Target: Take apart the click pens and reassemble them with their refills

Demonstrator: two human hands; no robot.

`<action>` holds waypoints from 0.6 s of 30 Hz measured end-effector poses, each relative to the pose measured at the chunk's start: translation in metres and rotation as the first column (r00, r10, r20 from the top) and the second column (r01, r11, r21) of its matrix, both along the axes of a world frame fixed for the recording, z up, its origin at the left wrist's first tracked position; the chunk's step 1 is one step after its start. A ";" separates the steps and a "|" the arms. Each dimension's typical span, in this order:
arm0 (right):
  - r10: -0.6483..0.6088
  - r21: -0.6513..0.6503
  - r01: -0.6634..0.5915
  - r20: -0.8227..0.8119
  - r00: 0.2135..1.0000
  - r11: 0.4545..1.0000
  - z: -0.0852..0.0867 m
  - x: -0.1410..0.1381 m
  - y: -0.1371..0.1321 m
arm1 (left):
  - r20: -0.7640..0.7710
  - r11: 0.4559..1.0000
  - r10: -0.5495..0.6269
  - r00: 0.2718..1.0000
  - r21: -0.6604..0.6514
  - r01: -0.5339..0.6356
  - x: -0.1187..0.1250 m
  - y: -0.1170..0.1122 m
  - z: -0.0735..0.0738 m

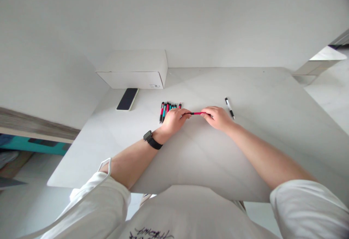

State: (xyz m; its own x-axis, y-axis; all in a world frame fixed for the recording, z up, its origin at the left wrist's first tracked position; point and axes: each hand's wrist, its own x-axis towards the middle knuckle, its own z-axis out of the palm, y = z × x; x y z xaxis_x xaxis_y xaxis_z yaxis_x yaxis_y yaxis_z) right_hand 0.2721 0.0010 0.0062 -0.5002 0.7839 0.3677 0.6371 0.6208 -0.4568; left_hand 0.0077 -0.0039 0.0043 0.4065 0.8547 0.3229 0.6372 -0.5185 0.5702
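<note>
A red pen [197,113] with a black section lies level between my two hands, just above or on the table. My left hand [175,120] pinches its black end, and my right hand [217,117] pinches the red end. Several red and teal pens with black ends [164,112] lie side by side behind and left of my left hand, which hides part of them. To the right of my right hand rests a white pen [229,107] with black ends, lying at a slant.
A white box [131,79] stands at the back left against the wall. In front of it lies a phone [127,99] with a dark screen. The white table [207,162] has its near edge at my body. A black watch [152,140] is on my left wrist.
</note>
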 end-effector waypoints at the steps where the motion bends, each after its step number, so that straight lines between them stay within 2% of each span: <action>1: 0.001 0.029 -0.001 0.002 1.000 1.000 0.001 0.000 0.000 | 0.003 1.000 -0.007 1.000 -0.016 0.007 0.000 0.000 0.001; 6: -0.001 0.110 0.000 0.003 1.000 0.994 0.002 0.002 -0.001 | 0.051 1.000 -0.014 0.999 0.001 0.013 0.001 -0.002 0.000; 18: 0.001 0.030 -0.001 0.005 1.000 1.000 0.003 0.002 -0.001 | 0.110 0.999 -0.009 0.994 0.049 0.004 0.003 -0.003 -0.004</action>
